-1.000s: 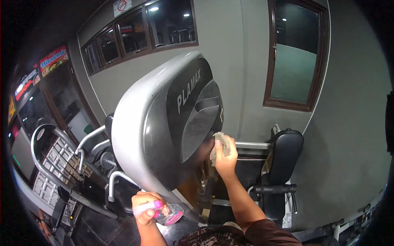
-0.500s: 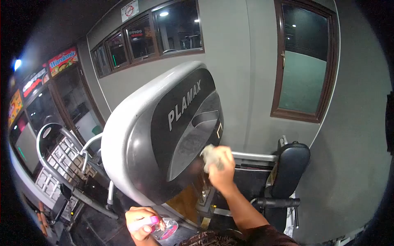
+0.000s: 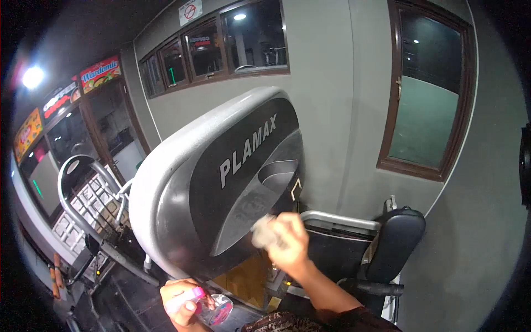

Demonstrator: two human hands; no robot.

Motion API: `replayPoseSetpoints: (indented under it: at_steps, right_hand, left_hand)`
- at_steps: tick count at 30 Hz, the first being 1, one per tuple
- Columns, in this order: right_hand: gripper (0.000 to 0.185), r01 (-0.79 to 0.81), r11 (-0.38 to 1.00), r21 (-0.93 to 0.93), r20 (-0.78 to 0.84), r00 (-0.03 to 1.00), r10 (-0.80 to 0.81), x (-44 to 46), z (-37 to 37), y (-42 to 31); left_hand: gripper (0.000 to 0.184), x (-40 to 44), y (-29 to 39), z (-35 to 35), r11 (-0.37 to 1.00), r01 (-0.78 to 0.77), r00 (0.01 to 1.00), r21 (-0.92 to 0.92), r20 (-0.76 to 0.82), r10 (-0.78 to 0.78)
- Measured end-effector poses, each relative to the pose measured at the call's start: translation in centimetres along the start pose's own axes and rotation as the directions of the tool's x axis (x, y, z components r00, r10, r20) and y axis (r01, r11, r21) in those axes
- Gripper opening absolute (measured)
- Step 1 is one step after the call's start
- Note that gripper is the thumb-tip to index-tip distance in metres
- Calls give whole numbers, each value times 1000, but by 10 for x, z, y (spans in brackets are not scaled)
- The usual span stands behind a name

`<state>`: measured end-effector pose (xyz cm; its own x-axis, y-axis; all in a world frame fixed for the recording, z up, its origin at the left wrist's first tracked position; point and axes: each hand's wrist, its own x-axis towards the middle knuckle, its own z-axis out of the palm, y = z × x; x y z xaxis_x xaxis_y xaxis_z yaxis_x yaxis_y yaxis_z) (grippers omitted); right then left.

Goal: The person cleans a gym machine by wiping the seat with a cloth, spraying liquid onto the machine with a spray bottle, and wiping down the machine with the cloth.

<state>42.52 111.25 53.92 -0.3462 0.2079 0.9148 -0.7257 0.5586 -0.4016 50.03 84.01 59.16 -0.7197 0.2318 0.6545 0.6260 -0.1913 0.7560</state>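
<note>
My right hand (image 3: 289,243) is closed around a pale, crumpled cloth (image 3: 264,232). It is in front of the lower edge of a machine cover (image 3: 177,221), black with a silver rim and "PLAMAX" lettering. Whether the cloth touches the cover I cannot tell. Low in the view, my left hand (image 3: 180,303) grips a spray bottle (image 3: 220,310) with a pink and white trigger head and a clear body. The bottle is tilted, its body pointing right. Recessed grey trays (image 3: 276,176) are moulded into the cover's face.
A black padded seat back (image 3: 397,238) and a silver bar (image 3: 343,220) stand to the right of the cover. Another machine with a curved silver frame (image 3: 83,221) is at left. A grey wall with a brown-framed window (image 3: 423,110) rises behind.
My right hand with the cloth has moved left and down along the cover's lower edge. My left hand still holds the spray bottle, slightly further left. The camera view has shifted a little.
</note>
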Motion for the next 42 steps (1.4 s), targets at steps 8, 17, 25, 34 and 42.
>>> replayPoseSetpoints:
  at_steps: [8,17,25,34,42]
  right_hand:
    - [33,-129,992,6,-148,981,128,5,0,36]
    - [43,64,996,62,28,997,-66,8,-17,39]
    - [33,-328,913,241,-79,931,356,13,-9,63]
    - [47,116,988,99,65,990,-122,14,-25,76]
    - [34,-260,947,187,-123,950,285,34,-16,100]
  left_hand:
    - [50,-7,-3,11,998,35,998,43,-51,-33]
    - [48,1,-5,28,981,-1,991,192,-128,26]
    - [47,4,-5,32,972,-19,978,235,-199,67]
    - [48,1,-11,38,959,15,968,284,-245,57]
    - [49,-4,-19,35,950,9,962,314,-263,78]
